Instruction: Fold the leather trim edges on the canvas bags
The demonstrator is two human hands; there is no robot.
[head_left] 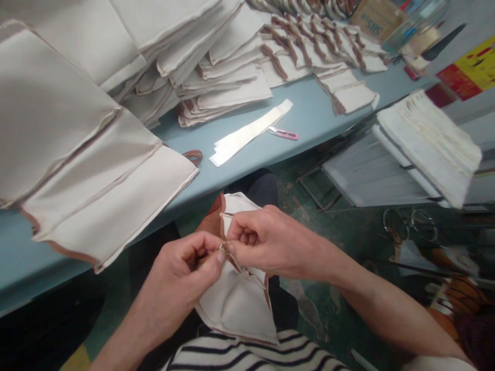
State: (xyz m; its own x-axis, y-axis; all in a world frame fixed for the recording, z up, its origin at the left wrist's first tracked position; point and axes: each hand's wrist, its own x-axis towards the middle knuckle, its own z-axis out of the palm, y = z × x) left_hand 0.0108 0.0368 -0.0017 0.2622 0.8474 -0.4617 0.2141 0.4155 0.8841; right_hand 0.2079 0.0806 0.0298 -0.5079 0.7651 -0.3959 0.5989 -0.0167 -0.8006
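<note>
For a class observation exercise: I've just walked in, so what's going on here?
A person holds a cream fabric piece with brown edging over their lap, pinching its upper edge between the left hand and right hand. Something small and metallic shows there, too small to identify. On the blue table beyond lie stacks of similar fabric pieces, a white fabric strip and pink-handled thread snips.

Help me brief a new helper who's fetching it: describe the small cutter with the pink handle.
Start at the long blue table with stacks of cream cloth pieces along it. Find the long white strip lying near the table's edge. Right beside that strip lies the small cutter, picked out by its bright pink handle among the pale cloth and strip.
</note>
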